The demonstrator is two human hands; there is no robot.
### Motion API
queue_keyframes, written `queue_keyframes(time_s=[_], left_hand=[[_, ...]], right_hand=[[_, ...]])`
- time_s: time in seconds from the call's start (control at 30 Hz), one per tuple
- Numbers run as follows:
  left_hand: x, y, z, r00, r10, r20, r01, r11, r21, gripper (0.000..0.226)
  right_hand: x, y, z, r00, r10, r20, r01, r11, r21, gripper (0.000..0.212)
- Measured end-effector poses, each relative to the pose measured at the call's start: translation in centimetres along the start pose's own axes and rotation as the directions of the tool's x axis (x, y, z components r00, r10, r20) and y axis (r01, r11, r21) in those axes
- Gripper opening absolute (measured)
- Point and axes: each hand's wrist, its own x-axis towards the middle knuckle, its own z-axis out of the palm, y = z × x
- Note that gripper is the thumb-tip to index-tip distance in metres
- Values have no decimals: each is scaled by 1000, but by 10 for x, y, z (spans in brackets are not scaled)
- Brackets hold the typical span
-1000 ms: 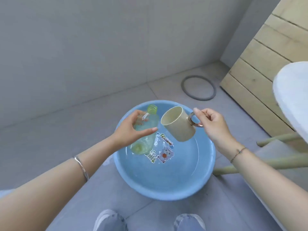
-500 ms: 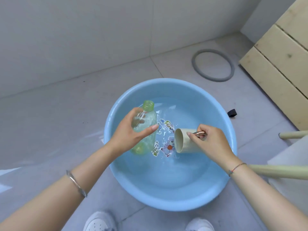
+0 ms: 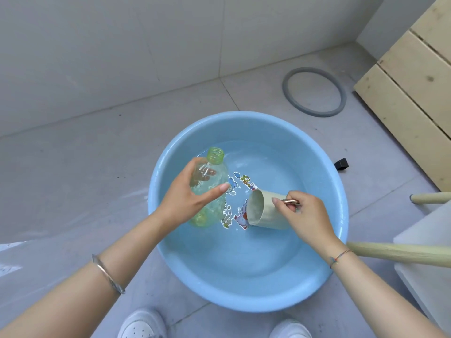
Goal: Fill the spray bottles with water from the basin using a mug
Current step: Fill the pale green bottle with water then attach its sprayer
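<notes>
**Mug on its side in the blue basin, bottle held beside it**

We look down on a grey tiled floor [image 3: 73, 179] that meets a pale wall [image 3: 122, 45] at 12 o'clock. Pale wooden planks [image 3: 415, 93] fill the 2 o'clock corner.

The blue basin [image 3: 244, 296] sits in the middle with shallow water over a cartoon print [image 3: 241, 218] on its bottom. At 4 o'clock a white seat [image 3: 427, 252] crowds in, and its wooden leg [image 3: 395, 253] runs up to the basin's rim behind our right wrist. A grey ring [image 3: 286, 90] lies on the floor at 1 o'clock, well apart from the basin.

Two white shoes [image 3: 141, 323] show at 6 o'clock, just below the rim.

The green-tinted bottle [image 3: 219, 178] has no cap and tilts over the basin at 10 o'clock, its neck toward 12. Our left hand [image 3: 185, 203] wraps round its body, thumb across the front, fingers behind the clear plastic.

The cream mug [image 3: 266, 213] lies on its side near the basin's centre, low at the water, its mouth facing 9 o'clock toward the bottle. Our right hand [image 3: 307, 218] pinches its metallic handle with curled fingers. How much water is inside, we cannot tell.

A small black piece [image 3: 341, 164] rests on the floor at 2 o'clock, just outside the rim.
</notes>
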Motion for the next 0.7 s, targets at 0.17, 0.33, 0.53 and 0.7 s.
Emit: queue_keyframes(time_s=[0.17, 0.33, 0.53, 0.7], left_hand=[[-1, 0, 0, 1000, -5, 10, 5, 1000, 1, 53], [-3, 3, 2, 998, 0, 65, -2, 1000, 19, 61], [-4, 0, 5, 989, -5, 145, -12, 993, 121, 60], [-5, 4, 10, 978, -2, 208, -40, 980, 198, 64]], right_hand=[[-2, 0, -20, 982, 163, -93, -131, 951, 281, 46], [-7, -24, -44, 966, 182, -182, -77, 880, 469, 52], [-12, -66, -71, 947, 156, -280, 22, 840, 542, 32], [-16, -85, -82, 960, 72, -269, 81, 851, 519, 54]])
